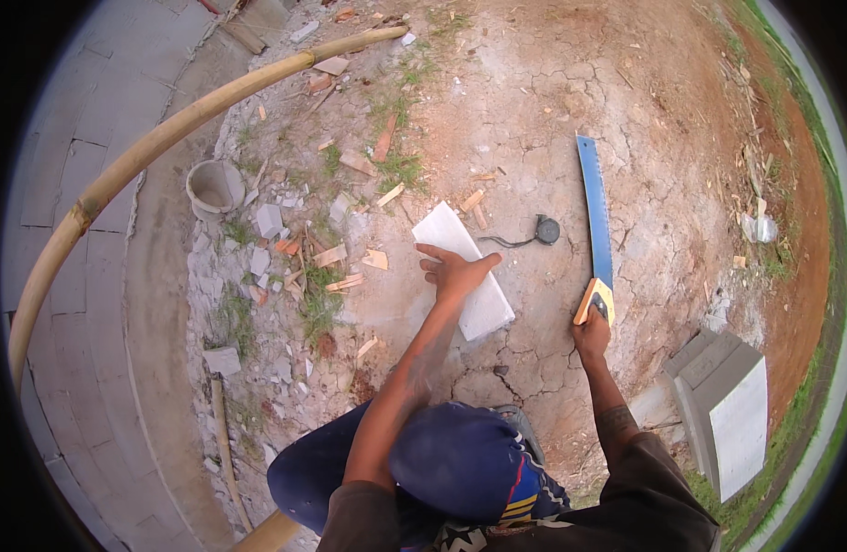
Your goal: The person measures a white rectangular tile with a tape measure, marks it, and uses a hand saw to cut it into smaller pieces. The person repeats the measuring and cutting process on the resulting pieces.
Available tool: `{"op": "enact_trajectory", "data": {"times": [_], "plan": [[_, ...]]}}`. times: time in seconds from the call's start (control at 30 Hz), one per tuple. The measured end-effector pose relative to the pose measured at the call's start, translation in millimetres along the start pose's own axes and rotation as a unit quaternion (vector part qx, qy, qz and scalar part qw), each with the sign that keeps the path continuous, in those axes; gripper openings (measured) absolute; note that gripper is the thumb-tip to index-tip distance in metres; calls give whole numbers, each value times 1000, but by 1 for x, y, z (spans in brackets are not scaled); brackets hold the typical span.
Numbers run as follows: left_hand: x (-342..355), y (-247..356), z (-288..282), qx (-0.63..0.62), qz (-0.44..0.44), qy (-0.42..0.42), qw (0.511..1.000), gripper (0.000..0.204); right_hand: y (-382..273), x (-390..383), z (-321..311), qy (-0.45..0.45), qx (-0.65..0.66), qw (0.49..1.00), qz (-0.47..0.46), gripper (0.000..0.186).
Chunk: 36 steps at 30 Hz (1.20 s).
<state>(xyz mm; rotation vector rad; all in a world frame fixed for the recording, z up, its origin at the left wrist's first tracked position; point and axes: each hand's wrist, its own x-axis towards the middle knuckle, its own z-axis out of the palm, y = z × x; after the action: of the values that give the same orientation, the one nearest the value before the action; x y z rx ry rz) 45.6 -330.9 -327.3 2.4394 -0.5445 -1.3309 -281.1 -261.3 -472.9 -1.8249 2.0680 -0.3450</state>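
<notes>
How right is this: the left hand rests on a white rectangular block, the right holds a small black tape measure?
No: in the head view, the right hand holds a long blue-bladed handsaw; the small black tape measure lies on the ground. The left hand rests on the white rectangular block.

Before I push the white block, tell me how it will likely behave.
The block looks rigid, its edges straight. Lying flat, it should slide rather than roll. It may chip: pale broken chunks lie nearby.
</notes>
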Motion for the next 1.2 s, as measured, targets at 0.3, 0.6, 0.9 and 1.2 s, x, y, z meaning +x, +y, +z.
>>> {"op": "enact_trajectory", "data": {"times": [0.3, 0.6, 0.9, 1.2], "plan": [[1, -26, -60, 304, 382, -72, 870, 145, 4, -1, 5, -29, -4, 999, -24, 24], [-25, -47, -84, 529, 596, -15, 603, 127, 10, -7, 18, -9, 14, 999, -39, 32], [-3, -91, -33, 488, 624, 150, 591, 76, 9, -1, 18, -5, 19, 999, -42, 31], [-3, -84, -49, 403, 625, 36, 668, 118, 11, -3, -10, 1, 75, 997, -8, 22]]}}
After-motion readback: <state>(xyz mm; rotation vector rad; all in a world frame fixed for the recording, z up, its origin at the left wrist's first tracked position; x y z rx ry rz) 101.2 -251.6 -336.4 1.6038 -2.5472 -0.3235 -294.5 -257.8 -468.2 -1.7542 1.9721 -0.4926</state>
